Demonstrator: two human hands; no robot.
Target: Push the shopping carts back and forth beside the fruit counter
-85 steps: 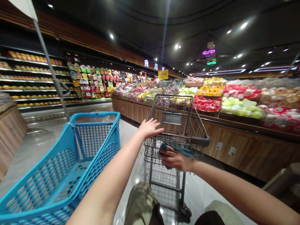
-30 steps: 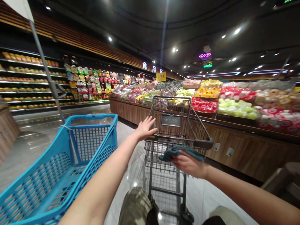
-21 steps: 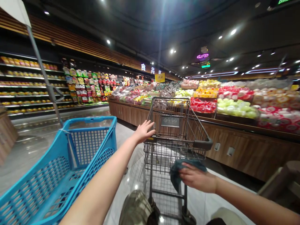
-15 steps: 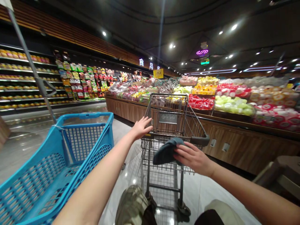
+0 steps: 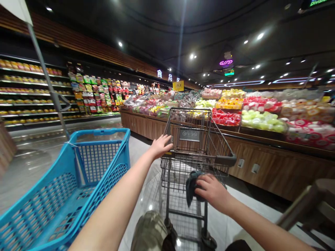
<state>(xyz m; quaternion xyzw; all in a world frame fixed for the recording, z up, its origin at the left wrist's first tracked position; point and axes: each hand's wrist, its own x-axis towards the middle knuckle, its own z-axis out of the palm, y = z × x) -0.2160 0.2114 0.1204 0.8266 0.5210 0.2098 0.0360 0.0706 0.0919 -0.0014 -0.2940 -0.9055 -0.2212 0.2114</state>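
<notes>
A metal wire shopping cart (image 5: pixel 195 146) stands in front of me on the shiny floor. My left hand (image 5: pixel 160 146) rests on the left end of its handle bar with the fingers stretched out flat. My right hand (image 5: pixel 211 190) is closed on a dark blue cloth (image 5: pixel 191 186) and presses it against the lower rear mesh of the cart, below the handle. The cart basket looks empty.
A blue plastic cart (image 5: pixel 75 181) sits close on my left, with a grey pole (image 5: pixel 47 76) rising behind it. A long wooden produce counter (image 5: pixel 261 153) piled with wrapped fruit runs along the right. Shelves of packaged goods (image 5: pixel 31 90) line the far left wall.
My right hand has moved the cloth down from the handle height to the lower rear mesh, bunching it. My left hand has stayed on the handle's left end.
</notes>
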